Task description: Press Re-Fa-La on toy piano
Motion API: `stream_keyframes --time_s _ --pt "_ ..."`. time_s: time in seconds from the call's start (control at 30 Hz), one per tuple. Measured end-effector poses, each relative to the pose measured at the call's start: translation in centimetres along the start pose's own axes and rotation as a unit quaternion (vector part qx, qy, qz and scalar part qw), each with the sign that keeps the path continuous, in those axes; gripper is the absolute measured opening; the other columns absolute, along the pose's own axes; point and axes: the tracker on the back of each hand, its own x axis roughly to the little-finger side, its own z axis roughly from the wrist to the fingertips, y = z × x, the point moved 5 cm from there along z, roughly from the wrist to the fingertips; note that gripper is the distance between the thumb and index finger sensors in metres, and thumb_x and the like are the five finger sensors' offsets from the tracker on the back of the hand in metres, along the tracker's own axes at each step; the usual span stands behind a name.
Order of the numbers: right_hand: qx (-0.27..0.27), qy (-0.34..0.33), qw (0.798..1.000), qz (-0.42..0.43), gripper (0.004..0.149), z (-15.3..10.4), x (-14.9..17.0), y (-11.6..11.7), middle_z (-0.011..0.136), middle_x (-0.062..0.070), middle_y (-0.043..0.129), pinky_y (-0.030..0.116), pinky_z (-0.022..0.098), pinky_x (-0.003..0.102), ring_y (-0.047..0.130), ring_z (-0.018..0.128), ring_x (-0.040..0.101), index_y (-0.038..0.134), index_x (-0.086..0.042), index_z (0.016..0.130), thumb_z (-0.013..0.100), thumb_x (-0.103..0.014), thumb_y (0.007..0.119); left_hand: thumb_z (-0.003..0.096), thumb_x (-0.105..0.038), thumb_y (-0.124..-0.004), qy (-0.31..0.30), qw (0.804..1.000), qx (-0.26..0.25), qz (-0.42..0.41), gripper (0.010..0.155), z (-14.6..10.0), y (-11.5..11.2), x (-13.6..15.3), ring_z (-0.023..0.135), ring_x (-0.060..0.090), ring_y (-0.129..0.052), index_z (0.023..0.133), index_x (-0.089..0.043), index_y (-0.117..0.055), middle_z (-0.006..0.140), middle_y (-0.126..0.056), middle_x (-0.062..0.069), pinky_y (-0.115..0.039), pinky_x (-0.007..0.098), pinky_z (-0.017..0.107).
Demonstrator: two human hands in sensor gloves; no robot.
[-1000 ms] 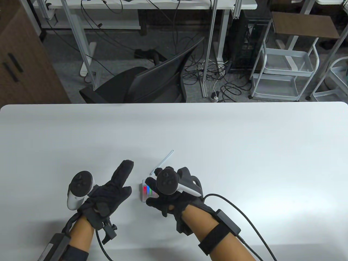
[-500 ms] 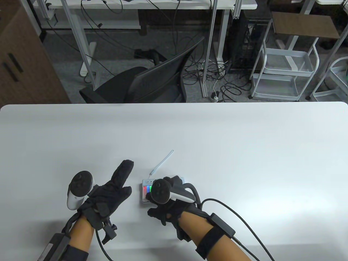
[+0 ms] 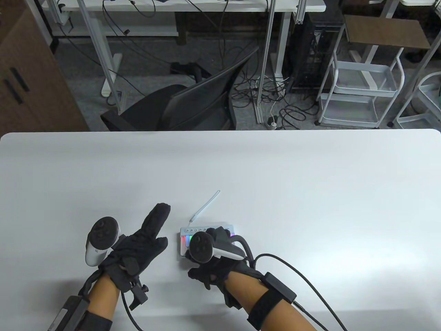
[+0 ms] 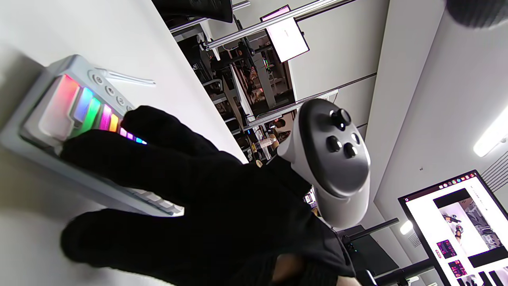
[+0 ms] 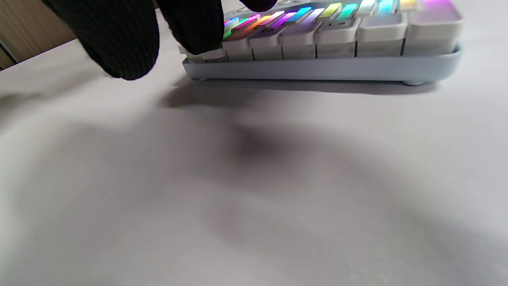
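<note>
Toy piano (image 3: 206, 230) on white table (image 3: 275, 179), near front edge, just right of left hand (image 3: 137, 246); keys lit in rainbow colours. Right hand (image 3: 215, 265) over keyboard, fingers (image 5: 194, 28) spread, one fingertip down on white key at piano's left end; thumb off front edge, nothing gripped. Left hand flat on table, apart from piano, fingers extended, holding nothing. Thin white antenna (image 3: 205, 205) lying behind piano.

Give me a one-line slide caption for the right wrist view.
Gloved right-hand fingertip rests on a left-end key of the rainbow-lit toy piano on the white table.
</note>
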Motion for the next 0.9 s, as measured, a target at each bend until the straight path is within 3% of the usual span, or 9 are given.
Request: stream_keyframes --time_s 0.2,0.67,0.9 --pt "-0.009 0.001 1.0 0.013 0.064 0.0 0.2 -0.1 0.114 0.007 0.035 0.02 0.068 0.07 0.028 0.109 0.045 0.066 -0.029 0.102 0.047 -0.052 0.089 0.0479 -0.081 -0.064 0.0 1.0 0.0 0.0 0.092 0.0 0.0 0.0 0.11 0.039 0.004 0.114 -0.035 -0.019 0.118 -0.003 0.003 -0.008 0.071 0.063" --pt "0.046 -0.008 0.998 0.042 0.07 -1.8 0.9 -4.1 0.114 0.008 0.035 0.02 0.067 0.07 0.029 0.108 0.046 0.059 -0.029 0.105 0.047 -0.054 0.088 0.0479 -0.081 -0.064 -0.001 1.0 -0.001 -0.001 0.092 0.0 0.0 -0.1 0.11 0.039 0.004 0.114 -0.035 -0.019 0.118 -0.003 0.003 -0.008 0.071 0.063" --pt "0.061 -0.001 0.997 0.053 0.07 -2.7 1.9 -4.7 0.114 0.008 0.035 0.02 0.067 0.07 0.029 0.108 0.046 0.058 -0.028 0.105 0.047 -0.054 0.088 0.0479 -0.081 -0.064 -0.002 1.0 -0.002 0.0 0.092 0.0 0.0 -0.1 0.11 0.039 0.004 0.114 -0.035 -0.019 0.118 -0.003 0.003 -0.008 0.071 0.063"
